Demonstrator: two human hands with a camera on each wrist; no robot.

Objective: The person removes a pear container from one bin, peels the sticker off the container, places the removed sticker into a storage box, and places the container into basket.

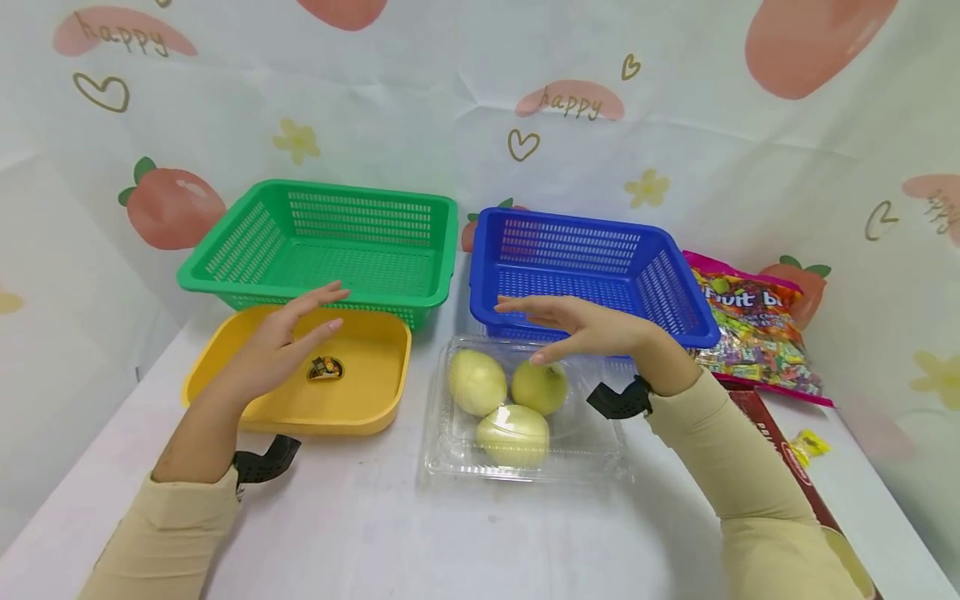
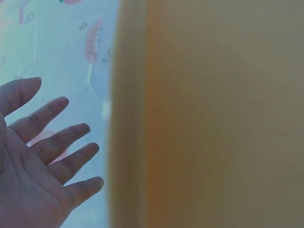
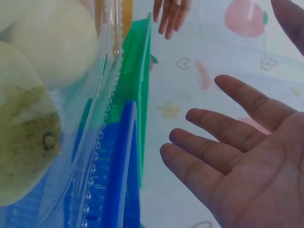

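My left hand point(image 1: 272, 350) hovers over the yellow tray point(image 1: 371, 367), its fingers spread and holding nothing. In the tray lies a small dark item with coloured marks point(image 1: 326, 368). In the left wrist view the palm and spread fingers point(image 2: 47, 124) show beside the tray's blurred wall. My right hand point(image 1: 588, 327) is held above a clear plastic box point(image 1: 592, 454), fingers extended and thumb apart, with nothing in it. Inside the box are three pale yellow-green round fruits point(image 1: 513, 435). The right wrist view shows one fruit point(image 3: 23, 128) with brownish specks through the clear plastic.
A green basket point(image 1: 360, 197) stands behind the tray, and a blue basket point(image 1: 693, 321) behind the clear box. To the right are a bag of fruit chews point(image 1: 757, 333), a long dark red box point(image 1: 776, 442) and a yellow-wrapped candy point(image 1: 808, 447). A printed cloth point(image 1: 420, 125) hangs behind.
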